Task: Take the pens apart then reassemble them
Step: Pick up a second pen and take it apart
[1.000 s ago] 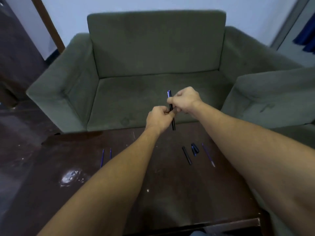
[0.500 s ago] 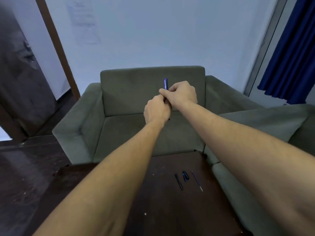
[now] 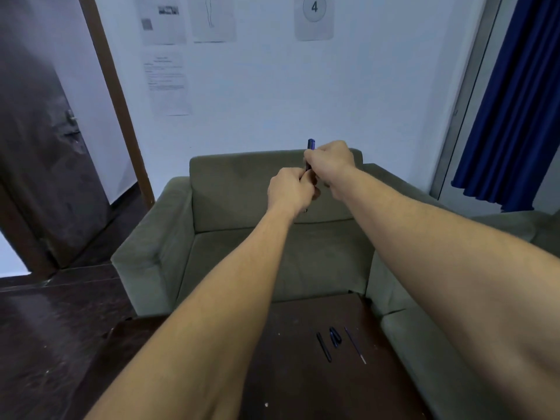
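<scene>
Both hands hold one dark blue pen (image 3: 311, 146) upright in the air in front of the sofa back. My right hand (image 3: 331, 160) grips its upper part, with the pen's top end sticking out above the fist. My left hand (image 3: 289, 190) grips the lower part just below; most of the pen is hidden inside the two fists. On the dark table (image 3: 303, 386) lie loose pen parts: a black barrel piece (image 3: 323, 347), a dark blue cap (image 3: 335, 337) and a thin refill (image 3: 355, 349).
A green sofa (image 3: 242, 253) stands right behind the table, and a second green seat (image 3: 430, 344) borders the table's right side. A dark door (image 3: 39, 165) is at the left, a blue curtain (image 3: 515, 110) at the right, papers on the white wall.
The view has tilted upward, so the table sits lower in frame. Both hands keep gripping the pen and have risen to the sofa back's top. The parts on the table have not moved.
</scene>
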